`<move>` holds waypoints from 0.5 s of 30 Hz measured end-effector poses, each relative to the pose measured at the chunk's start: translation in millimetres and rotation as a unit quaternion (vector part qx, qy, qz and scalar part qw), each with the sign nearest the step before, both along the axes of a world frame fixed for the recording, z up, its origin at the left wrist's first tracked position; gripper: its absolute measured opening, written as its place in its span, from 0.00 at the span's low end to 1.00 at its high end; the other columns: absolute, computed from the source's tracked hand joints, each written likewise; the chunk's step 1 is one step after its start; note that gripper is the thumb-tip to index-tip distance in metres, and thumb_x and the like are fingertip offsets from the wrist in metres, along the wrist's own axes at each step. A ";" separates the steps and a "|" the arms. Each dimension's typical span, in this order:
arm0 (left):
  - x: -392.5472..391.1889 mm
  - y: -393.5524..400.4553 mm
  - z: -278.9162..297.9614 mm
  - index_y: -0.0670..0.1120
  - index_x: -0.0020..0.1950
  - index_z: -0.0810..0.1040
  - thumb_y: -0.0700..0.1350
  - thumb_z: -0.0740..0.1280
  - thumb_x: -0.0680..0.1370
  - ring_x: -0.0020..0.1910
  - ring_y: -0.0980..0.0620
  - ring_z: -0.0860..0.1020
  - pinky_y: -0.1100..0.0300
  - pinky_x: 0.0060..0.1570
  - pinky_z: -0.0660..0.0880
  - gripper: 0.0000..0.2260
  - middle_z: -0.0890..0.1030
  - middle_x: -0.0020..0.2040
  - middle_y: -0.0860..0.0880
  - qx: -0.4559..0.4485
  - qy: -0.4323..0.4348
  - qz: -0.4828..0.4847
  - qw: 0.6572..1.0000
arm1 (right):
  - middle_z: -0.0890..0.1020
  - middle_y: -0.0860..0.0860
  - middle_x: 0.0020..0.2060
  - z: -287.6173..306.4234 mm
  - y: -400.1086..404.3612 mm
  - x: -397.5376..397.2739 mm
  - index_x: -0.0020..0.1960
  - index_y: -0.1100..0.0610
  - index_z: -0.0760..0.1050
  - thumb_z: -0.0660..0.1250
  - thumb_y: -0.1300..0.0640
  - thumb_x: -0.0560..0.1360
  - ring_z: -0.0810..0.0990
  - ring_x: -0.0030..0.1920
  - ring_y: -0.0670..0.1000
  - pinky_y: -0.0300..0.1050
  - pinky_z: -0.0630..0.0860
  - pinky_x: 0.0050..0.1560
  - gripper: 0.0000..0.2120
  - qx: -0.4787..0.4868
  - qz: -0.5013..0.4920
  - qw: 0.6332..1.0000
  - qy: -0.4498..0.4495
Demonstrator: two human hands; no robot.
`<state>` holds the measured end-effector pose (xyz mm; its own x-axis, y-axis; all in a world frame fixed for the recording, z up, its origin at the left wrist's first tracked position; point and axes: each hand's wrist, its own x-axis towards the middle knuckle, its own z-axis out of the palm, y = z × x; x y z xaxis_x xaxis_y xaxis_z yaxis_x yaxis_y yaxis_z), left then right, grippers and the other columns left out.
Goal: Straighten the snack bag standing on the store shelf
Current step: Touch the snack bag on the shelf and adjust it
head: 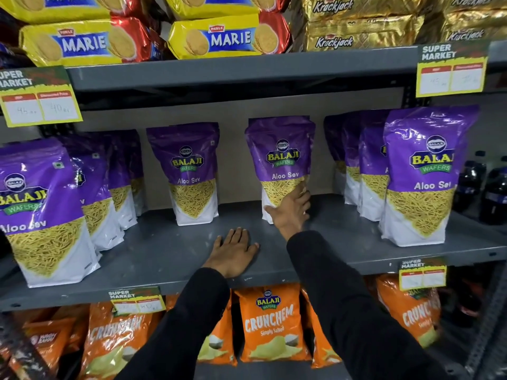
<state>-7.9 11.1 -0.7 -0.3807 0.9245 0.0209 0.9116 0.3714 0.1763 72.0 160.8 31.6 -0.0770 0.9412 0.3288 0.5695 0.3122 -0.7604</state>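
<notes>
Right hand (291, 212) reaches deep into grey shelf (170, 250), fingers spread wide against lower front of purple Aloo Sev bag (280, 160); palm pressed to bag's base, thumb out to the left side along bag's bottom edge. No pinch or grasp seen, hand flat on the pack. Bag stands upright, directly ahead of that hand, near back panel of shelf, alone in its spot.

Left hand (233, 252) lies flat, palm down, fingers loosely splayed, on bare shelf surface near front edge; holding nothing. It sits nearer the person than the right hand and to its left, apart from it.

Second Aloo Sev bag (186, 171) stands beyond and left of left hand, well apart from the held-against bag. Row of same bags (44, 212) far left of left hand; another cluster (419, 174) right of right hand.

Both sleeves black. Orange Crunchem packs (271, 322) on level below the arms. Yellow Marie packs (214, 37) on level above
</notes>
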 end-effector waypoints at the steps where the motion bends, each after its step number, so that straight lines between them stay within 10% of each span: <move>1: 0.4 0.0 0.2 0.46 0.82 0.47 0.59 0.46 0.84 0.82 0.48 0.46 0.44 0.80 0.44 0.30 0.48 0.83 0.47 -0.001 0.002 0.002 1.000 | 0.58 0.65 0.75 -0.3 -4.9 4.3 0.80 0.62 0.40 0.82 0.48 0.64 0.63 0.73 0.66 0.69 0.68 0.65 0.63 0.001 0.004 1.000 -0.002; 15: 4.1 -2.8 1.7 0.45 0.81 0.51 0.59 0.47 0.83 0.82 0.47 0.49 0.43 0.79 0.46 0.30 0.50 0.83 0.47 -0.004 0.009 0.012 1.000 | 0.60 0.63 0.74 -14.7 -73.6 71.6 0.81 0.59 0.39 0.80 0.41 0.65 0.64 0.71 0.66 0.68 0.69 0.64 0.64 0.045 0.004 0.999 -0.017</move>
